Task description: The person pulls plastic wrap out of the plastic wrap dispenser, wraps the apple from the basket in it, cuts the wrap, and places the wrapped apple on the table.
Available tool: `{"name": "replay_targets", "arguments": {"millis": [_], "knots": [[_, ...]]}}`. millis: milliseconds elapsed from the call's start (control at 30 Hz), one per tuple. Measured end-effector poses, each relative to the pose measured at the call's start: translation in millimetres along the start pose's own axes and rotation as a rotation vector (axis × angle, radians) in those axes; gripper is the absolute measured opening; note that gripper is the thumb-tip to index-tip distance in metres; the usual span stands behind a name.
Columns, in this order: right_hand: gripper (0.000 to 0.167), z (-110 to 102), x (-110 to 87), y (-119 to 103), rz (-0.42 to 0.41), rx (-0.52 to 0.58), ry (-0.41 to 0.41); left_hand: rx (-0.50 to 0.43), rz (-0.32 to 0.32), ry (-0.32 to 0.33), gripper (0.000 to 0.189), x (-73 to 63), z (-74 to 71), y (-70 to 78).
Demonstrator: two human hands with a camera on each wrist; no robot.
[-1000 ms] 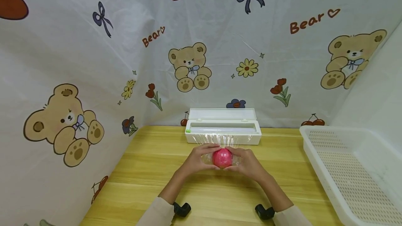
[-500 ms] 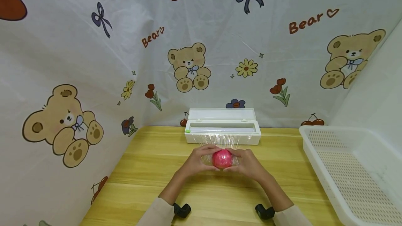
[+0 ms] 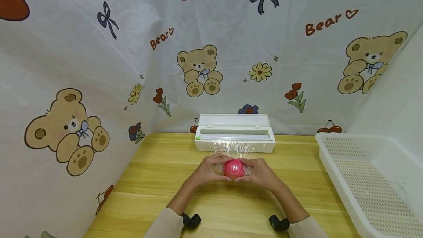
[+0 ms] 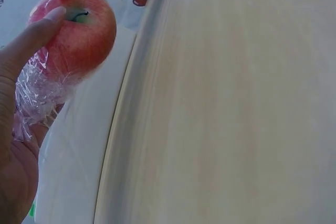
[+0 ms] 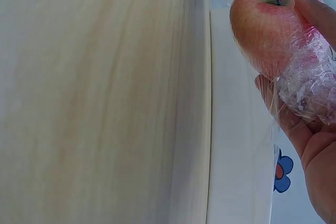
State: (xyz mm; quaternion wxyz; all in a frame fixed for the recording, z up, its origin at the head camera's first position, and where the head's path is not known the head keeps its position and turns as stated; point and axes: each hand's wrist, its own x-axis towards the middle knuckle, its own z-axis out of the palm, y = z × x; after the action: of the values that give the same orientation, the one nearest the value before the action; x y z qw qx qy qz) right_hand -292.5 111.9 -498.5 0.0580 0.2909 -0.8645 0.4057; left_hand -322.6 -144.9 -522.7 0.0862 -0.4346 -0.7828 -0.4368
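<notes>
- At my far left, and round through twelve o'clock, hangs a pale cloth (image 3: 228, 21) printed with bears, bows and flowers, above the wood-grained worktop (image 3: 155, 183).
- A black piece (image 3: 192, 221) sits at my left wrist, at about seven o'clock from the apple.
- My left hand (image 3: 202, 173) is at nine o'clock, its fingers clamped on the wrapped apple, thumb pressed close to the stem.
- The red apple (image 3: 234, 168) is in the middle, held between my two hands, with clear film (image 3: 248, 169) bunched and crinkled at its sides.
- At twelve o'clock from it stands a long white box (image 3: 201, 144), its lid (image 3: 234, 120) raised and a pale roll (image 3: 234, 136) inside; stretched film fans from the box down to the apple.
- My right hand (image 3: 264, 173) is at three o'clock, its fingers clamped on the apple too, thumb beside the stem.
- A second black piece (image 3: 279, 223) sits at my right wrist, near five o'clock.
- Past three o'clock, well apart, is a white basket (image 3: 337, 184) with a perforated floor.
</notes>
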Motion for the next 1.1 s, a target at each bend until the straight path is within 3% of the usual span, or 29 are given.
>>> {"name": "replay_targets", "arguments": {"millis": [400, 633, 1100], "knots": [[0.076, 0.3, -0.1, -0.8, 0.021, 0.044, -0.025, -0.001, -0.028, -0.03, 0.067, 0.0, -1.0, 1.4], [0.081, -2.0, -0.9, -3.6, 0.075, 0.048, -0.058, -0.009, -0.073, -0.039, 0.068, -1.7, -0.4, -0.1], [0.077, 2.1, -0.1, 0.0, 0.077, 0.065, -0.07, -0.053, -0.135, -0.044, 0.065, -3.6, -2.8, 0.2]]}}
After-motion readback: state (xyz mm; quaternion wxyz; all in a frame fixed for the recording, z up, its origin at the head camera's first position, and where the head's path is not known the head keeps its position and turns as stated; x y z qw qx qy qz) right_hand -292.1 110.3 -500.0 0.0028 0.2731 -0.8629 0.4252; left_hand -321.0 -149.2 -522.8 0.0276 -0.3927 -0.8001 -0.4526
